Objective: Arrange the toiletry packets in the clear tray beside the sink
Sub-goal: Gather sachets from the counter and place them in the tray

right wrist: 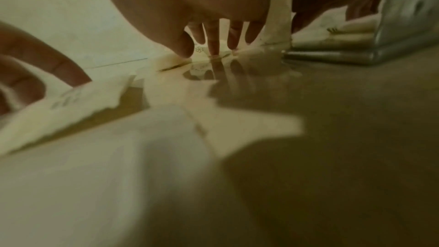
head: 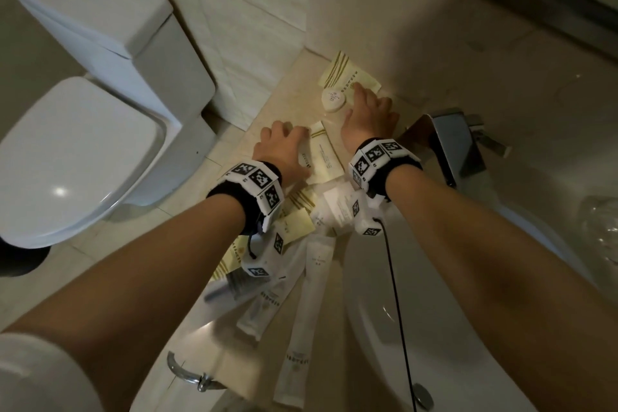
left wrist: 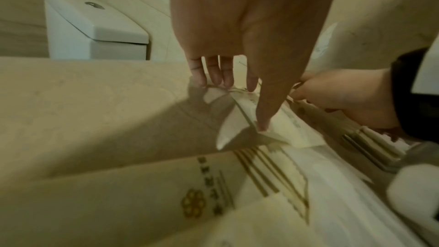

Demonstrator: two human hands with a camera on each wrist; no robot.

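Observation:
Cream toiletry packets with gold stripes lie on the beige counter (head: pixel 284 100) left of the sink. My left hand (head: pixel 287 134) (left wrist: pixel 237 104) rests on one cream packet (head: pixel 322 160) (left wrist: pixel 235 119), its fingertips at the far end and its thumb pressing the near corner. My right hand (head: pixel 364 100) (right wrist: pixel 213 48) is further back, straight fingertips touching a striped packet (head: pixel 337 72) beside a round white soap (head: pixel 332 100) (right wrist: pixel 199 49). Several more packets (head: pixel 297 224) are piled under my wrists. I cannot make out the clear tray's outline.
A chrome tap (head: pixel 451 140) (right wrist: pixel 356 53) stands just right of my right hand, with the white sink basin (head: pixel 434 328) below it. Long white sachets (head: pixel 314 294) lie along the near counter. A toilet (head: pixel 83 144) is on the left, below the counter's edge.

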